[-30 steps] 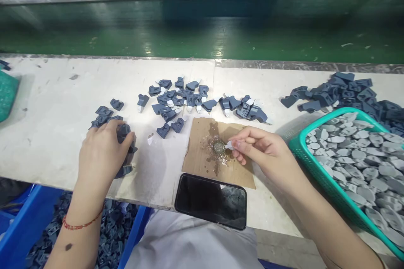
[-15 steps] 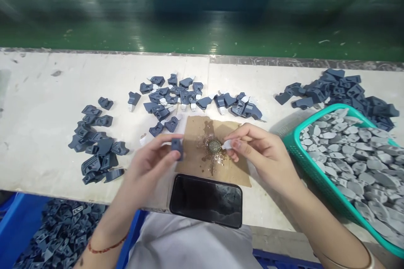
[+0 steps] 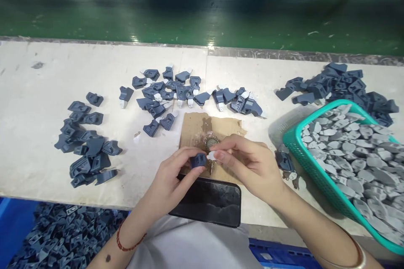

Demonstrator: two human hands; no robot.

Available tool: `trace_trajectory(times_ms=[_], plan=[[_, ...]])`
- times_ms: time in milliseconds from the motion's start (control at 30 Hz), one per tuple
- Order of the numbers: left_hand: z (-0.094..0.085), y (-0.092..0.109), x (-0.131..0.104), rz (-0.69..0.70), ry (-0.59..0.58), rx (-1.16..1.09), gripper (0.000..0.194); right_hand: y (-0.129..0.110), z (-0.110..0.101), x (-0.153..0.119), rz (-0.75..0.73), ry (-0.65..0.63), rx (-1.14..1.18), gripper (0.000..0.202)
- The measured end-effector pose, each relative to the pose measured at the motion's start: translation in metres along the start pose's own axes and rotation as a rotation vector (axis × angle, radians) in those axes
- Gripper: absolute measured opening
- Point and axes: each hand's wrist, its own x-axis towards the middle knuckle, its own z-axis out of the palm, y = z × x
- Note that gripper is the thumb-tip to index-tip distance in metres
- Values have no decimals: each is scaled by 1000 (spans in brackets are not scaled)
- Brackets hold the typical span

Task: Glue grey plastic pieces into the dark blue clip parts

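Observation:
Between thumb and fingers, my left hand (image 3: 176, 174) holds a dark blue-grey plastic part (image 3: 198, 161). My right hand (image 3: 249, 164) pinches a small light grey piece (image 3: 212, 156), its narrow end pointing at the dark part, very close to it; whether they touch is hard to tell. Beneath the hands lies a brown cardboard sheet (image 3: 192, 128) with wet stains and a small round metal item (image 3: 212, 142), partly hidden by my right fingers. A black phone (image 3: 217, 204) lies at the cardboard's near edge, partly covered by my left hand.
A green basket (image 3: 315, 176) of light grey pieces stands at right, dark parts (image 3: 341, 84) piled behind it. More dark parts (image 3: 91, 147) lie at left; several with light pieces attached (image 3: 183, 90) lie beyond the cardboard. A blue bin (image 3: 15, 218) of dark parts is lower left.
My left hand has moved right with the dark part, and my right hand slightly left and nearer with the light piece, so the two parts are now close together. The camera view has shifted.

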Motion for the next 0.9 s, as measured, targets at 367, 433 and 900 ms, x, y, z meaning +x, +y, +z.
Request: trace_trajectory(times_ms=[367, 433, 900], plan=[[1, 0, 2, 87, 15, 104, 20, 2, 2, 3, -47, -103, -124, 12], [2, 1, 2, 119, 19, 123, 22, 2, 3, 3, -72, -110, -154, 13], [0, 5, 4, 4, -36, 50, 15, -2, 6, 7, -79, -126, -207, 12]])
